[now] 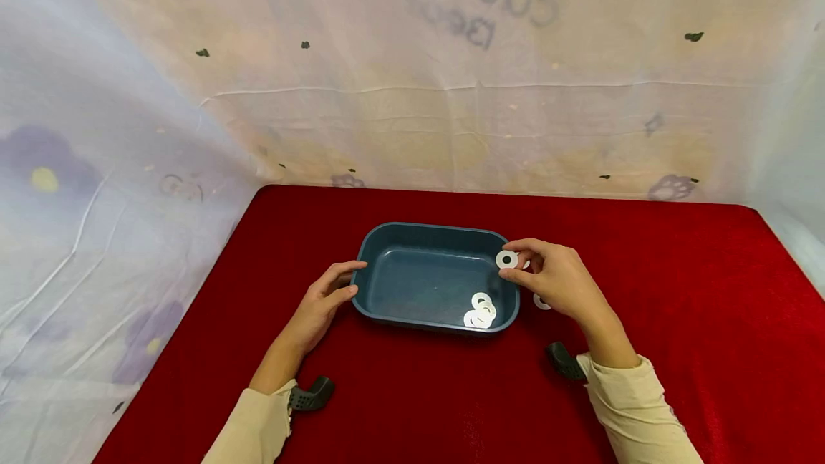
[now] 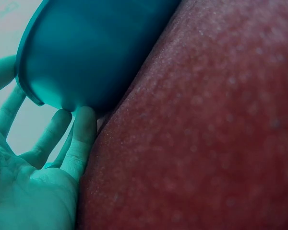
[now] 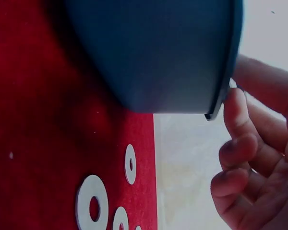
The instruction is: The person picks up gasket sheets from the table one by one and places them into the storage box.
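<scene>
A blue-grey rectangular basin (image 1: 419,328) sits on the red cloth, with several flat silvery washers (image 1: 481,301) overlapping in its near right corner. My left hand (image 1: 317,310) is at its left end; the extended fingertips touch the outer wall (image 2: 93,62) in the left wrist view. Over the right rim, my right hand (image 1: 561,278) pinches a washer (image 1: 507,259) between thumb and fingers. A sliver of another pale ring (image 1: 526,263) shows behind those fingers; whether it is held I cannot tell. In the right wrist view the pinched washer is mostly hidden.
More washers (image 3: 92,203) lie on the red cloth (image 1: 412,407) to the right of the basin, mostly hidden by my right hand in the head view. A patterned fabric wall (image 1: 451,134) stands behind the table, and another rises on the left.
</scene>
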`<action>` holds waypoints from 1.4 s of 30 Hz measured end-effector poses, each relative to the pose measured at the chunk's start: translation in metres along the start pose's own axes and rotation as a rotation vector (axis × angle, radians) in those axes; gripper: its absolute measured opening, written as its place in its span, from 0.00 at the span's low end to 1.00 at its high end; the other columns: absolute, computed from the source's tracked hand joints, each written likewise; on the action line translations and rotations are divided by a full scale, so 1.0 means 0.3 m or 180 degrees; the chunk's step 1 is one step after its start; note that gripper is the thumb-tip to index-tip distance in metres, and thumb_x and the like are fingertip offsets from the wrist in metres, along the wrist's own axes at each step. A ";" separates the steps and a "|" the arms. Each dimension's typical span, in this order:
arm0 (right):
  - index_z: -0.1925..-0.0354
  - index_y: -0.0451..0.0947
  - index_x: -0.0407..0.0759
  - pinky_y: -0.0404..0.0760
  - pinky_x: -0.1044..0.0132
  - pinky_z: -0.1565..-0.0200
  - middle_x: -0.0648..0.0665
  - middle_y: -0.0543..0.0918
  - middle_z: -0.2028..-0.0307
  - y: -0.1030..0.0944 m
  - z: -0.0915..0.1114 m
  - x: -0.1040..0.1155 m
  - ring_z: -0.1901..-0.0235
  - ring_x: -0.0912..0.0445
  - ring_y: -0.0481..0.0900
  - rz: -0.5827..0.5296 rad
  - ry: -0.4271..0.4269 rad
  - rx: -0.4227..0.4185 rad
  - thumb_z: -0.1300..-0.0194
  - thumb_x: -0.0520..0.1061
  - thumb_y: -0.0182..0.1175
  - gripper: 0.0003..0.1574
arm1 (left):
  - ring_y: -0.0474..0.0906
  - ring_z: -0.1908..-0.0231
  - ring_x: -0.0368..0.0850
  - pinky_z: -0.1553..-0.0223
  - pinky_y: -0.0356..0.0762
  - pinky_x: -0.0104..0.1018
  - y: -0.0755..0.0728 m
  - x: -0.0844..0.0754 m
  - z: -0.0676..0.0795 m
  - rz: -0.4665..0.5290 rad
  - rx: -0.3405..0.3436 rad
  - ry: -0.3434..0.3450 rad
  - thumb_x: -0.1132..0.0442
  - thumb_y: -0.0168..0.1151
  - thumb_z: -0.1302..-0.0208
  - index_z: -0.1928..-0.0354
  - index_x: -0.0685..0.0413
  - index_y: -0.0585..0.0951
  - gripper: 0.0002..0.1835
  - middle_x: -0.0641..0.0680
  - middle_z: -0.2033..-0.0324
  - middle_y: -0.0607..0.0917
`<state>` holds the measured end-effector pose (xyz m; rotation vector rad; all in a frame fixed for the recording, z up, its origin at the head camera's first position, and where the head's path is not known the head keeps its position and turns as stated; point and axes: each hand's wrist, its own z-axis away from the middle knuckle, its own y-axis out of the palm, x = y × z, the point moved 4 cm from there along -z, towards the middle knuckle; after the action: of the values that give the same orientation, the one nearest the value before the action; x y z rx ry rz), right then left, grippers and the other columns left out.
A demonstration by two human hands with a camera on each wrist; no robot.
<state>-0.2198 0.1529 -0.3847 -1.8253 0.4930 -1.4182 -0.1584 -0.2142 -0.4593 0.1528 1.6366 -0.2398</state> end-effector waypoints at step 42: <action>0.40 0.77 0.37 0.76 0.54 0.57 0.35 0.81 0.55 -0.077 0.019 -0.266 0.59 0.45 0.81 0.0407 0.0379 0.0173 0.29 0.45 0.59 0.23 | 0.70 0.41 0.43 0.43 0.71 0.28 -0.001 0.005 0.000 -0.0001 0.0003 0.0006 0.62 0.51 0.25 0.30 0.56 0.67 0.24 0.64 0.32 0.65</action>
<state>-0.2426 0.2253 -0.4193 -1.6434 0.6146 -1.4439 -0.1586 -0.2145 -0.4607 0.1535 1.6385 -0.2406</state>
